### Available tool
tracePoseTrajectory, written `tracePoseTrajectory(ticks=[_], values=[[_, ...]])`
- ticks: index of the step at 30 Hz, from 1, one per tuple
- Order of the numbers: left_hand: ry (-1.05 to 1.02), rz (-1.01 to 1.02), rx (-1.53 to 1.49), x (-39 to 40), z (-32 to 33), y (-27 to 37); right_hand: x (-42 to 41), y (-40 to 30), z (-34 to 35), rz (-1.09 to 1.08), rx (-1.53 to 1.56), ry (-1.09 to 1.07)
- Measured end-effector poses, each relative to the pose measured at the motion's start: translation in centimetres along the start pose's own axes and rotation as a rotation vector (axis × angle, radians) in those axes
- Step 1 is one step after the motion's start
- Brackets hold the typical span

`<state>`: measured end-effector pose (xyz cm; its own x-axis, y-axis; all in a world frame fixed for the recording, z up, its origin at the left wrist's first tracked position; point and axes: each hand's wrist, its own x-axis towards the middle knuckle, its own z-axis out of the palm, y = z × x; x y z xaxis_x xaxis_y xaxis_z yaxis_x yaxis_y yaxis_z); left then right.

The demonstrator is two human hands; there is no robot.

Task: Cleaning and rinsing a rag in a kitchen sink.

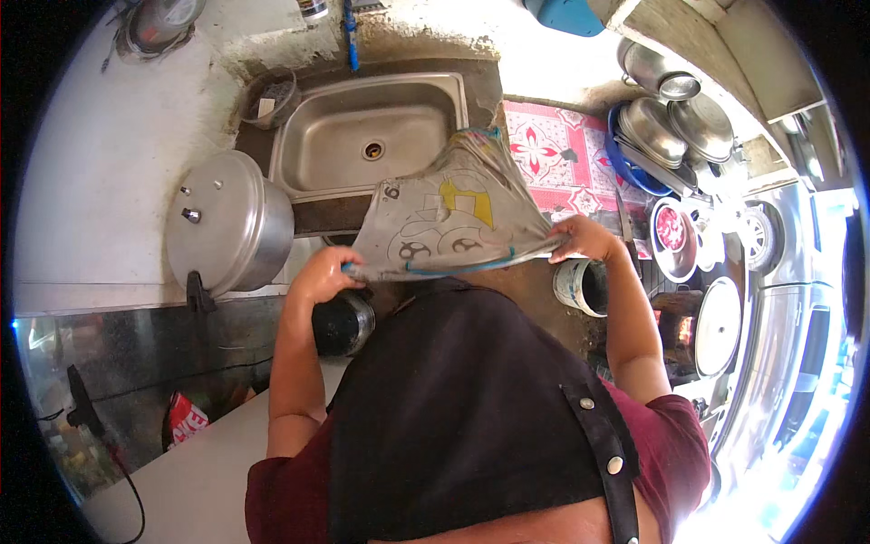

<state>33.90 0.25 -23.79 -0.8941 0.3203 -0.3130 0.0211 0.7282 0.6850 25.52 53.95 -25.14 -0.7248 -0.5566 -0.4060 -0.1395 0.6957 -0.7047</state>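
A grey cloth (408,234) with a cartoon print, yellow patch and blue-green edging is stretched between my hands, in front of the sink. It looks like an old garment. My left hand (328,274) grips its near left corner. On the other side, my right hand (583,239) pinches the near right corner. The far end of the cloth reaches up over the right rim of the stainless steel sink (353,136), covering part of it. In the visible part of the basin lies a drain, with no water showing.
To the left stands a large lidded aluminium pot (228,224). A plastic tub (270,102) sits beside the sink. Dishes fill a blue basin (629,166) at the right, near a bowl of red food (671,228). Below are a white bucket (574,287) and a dark bucket (343,323).
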Motion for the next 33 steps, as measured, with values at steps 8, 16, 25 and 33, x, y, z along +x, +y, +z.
tracePoseTrajectory(ticks=[8,16,25,33], values=[[-0.019,0.243,-0.822,2.0,-4.2,-3.3,1.7,1.8,-4.4,0.004,0.220,0.078],[0.433,-0.440,-0.772,14.1,2.8,-1.7,15.3,2.3,1.9,0.271,0.276,0.788],[0.331,-0.053,0.147,10.0,3.0,-1.2,11.8,2.4,7.2,0.002,0.000,0.671],[0.863,0.184,0.320,16.5,-9.2,-1.7,16.7,-2.1,-7.2,-0.060,-0.288,0.938]])
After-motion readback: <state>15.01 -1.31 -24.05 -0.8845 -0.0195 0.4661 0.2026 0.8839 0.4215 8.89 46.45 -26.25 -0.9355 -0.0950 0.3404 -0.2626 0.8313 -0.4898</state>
